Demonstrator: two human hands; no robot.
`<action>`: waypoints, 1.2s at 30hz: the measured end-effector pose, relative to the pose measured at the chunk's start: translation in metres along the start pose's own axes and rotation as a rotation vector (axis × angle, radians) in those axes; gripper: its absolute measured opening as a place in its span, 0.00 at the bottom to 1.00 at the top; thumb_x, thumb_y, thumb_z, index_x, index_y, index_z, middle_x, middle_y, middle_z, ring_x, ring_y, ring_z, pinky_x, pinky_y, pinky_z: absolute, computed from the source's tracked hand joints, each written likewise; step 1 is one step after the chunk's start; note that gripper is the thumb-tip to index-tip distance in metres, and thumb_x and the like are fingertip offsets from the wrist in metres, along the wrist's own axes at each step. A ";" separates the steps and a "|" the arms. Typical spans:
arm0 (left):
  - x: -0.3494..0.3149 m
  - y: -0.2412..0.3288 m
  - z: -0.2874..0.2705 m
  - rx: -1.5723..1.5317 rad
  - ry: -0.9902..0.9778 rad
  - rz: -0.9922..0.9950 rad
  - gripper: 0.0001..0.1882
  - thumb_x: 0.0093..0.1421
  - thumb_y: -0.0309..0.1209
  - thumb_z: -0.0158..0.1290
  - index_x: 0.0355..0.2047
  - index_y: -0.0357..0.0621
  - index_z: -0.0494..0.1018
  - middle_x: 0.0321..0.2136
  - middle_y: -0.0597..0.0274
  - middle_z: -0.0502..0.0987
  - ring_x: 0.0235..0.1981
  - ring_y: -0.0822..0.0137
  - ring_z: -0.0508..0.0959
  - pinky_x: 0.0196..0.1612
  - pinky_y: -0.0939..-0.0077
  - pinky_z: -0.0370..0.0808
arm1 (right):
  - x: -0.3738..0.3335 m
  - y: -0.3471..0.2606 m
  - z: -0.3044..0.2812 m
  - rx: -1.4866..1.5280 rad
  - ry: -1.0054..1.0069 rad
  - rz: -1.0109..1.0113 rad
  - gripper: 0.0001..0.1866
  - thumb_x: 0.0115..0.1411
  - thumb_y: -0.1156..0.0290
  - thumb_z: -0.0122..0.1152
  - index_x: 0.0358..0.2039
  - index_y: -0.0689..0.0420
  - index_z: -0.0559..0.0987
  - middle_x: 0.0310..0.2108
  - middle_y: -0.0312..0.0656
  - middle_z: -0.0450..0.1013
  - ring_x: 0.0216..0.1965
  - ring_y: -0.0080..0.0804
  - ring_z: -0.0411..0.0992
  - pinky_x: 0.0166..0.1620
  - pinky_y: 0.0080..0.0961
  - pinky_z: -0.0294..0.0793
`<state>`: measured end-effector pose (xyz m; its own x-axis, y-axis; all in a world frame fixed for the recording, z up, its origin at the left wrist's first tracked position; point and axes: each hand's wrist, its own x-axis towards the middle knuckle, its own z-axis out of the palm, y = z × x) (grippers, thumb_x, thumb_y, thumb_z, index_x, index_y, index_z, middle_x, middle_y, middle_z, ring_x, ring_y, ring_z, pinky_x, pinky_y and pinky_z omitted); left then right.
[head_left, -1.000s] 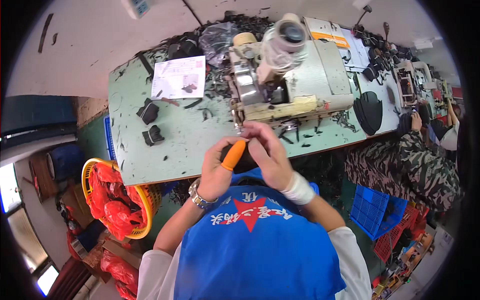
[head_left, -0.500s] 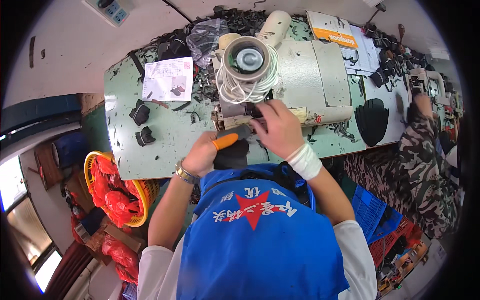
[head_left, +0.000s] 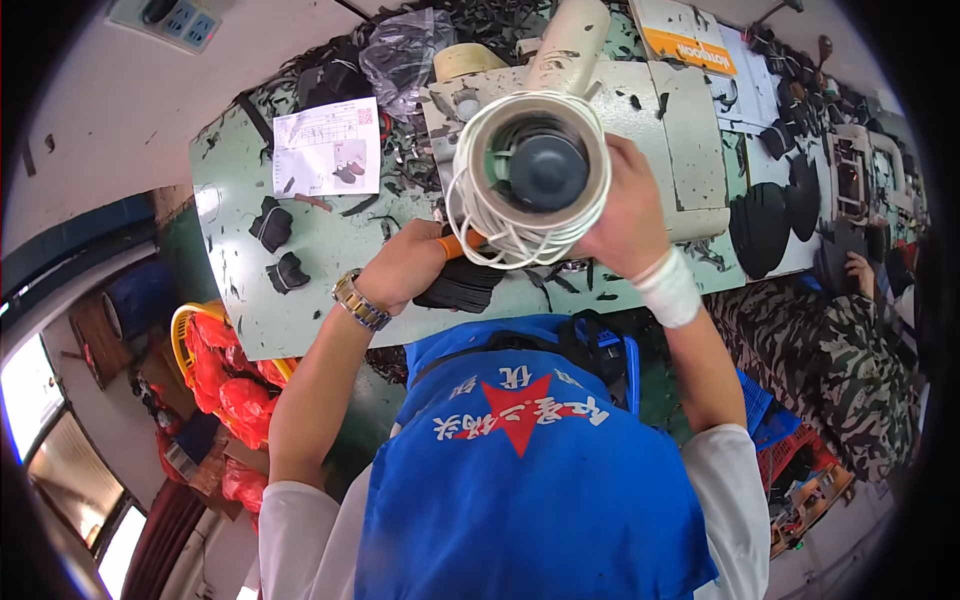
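Note:
My left hand (head_left: 405, 268) is closed on a stack of thin black pieces (head_left: 462, 287) at the table's front edge. An orange finger cover (head_left: 458, 244) shows at its fingertips, whose ends are hidden. Just above, a cream cylinder (head_left: 484, 152) wound with white cord (head_left: 530, 243) juts from the cream machine (head_left: 620, 120) and hides its working part. My right hand (head_left: 628, 215), with a white wrap at the wrist, is raised beside the cylinder's right side. Its fingers are partly hidden and blurred, so I cannot see whether they hold anything.
Black scraps litter the green table (head_left: 235, 250). A printed sheet (head_left: 326, 150) and two black bundles (head_left: 271, 224) lie left. A yellow basket (head_left: 182, 335) with red bags stands below. More black pieces (head_left: 757, 230) lie right, near a co-worker in camouflage clothing (head_left: 850, 370).
The cylinder looms larger and hides more of the machine. My right hand has moved up and right, away from the machine's front. The co-worker's hand has come down from their machine.

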<state>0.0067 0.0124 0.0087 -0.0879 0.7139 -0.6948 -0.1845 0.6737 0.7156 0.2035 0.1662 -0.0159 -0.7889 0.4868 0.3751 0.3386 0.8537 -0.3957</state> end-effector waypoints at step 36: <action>0.021 -0.008 -0.025 0.347 -0.204 0.149 0.14 0.58 0.36 0.58 0.39 0.40 0.79 0.27 0.61 0.81 0.25 0.75 0.74 0.32 0.75 0.72 | -0.009 -0.030 -0.020 0.322 -0.406 0.216 0.11 0.52 0.76 0.59 0.38 0.59 0.75 0.31 0.50 0.72 0.34 0.52 0.72 0.38 0.41 0.72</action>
<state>-0.0182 0.0176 -0.0135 0.1132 0.8079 -0.5784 0.1588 0.5599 0.8132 0.2112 0.1399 0.0094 -0.8747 0.4796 -0.0702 0.3909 0.6122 -0.6873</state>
